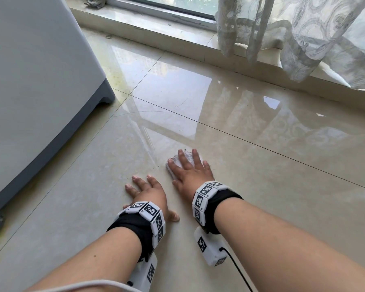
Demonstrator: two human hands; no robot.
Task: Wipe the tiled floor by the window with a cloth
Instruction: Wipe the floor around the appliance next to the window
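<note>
A small white cloth (186, 158) is pressed flat against the glossy beige tiled floor (261, 165) just below the centre of the view. It is covered by the right hand (190, 173), whose fingers are spread and straight, so that the cloth is seen only between and beside them. The left hand (149, 192) is laid at 7 o'clock from the cloth, apart from it, palm down on bare tile with fingers splayed; nothing is held by it.

2 wristbands of black-and-white marker blocks are worn, 1 on the right wrist (207, 199) and 1 on the left wrist (150, 216). A black cable (238, 270) is led from the right unit and a white cable (82, 284) runs below the left forearm.

A thin hair (156, 111) is seen on the tile at 11 o'clock from the cloth. A grey-white appliance (30, 81) stands at 10 o'clock. At 12 o'clock the stone window ledge (156, 24) is found, with a crumpled grey rag (95, 2) at its far left. A lace curtain (303, 28) is draped over the ledge at 1 o'clock.
</note>
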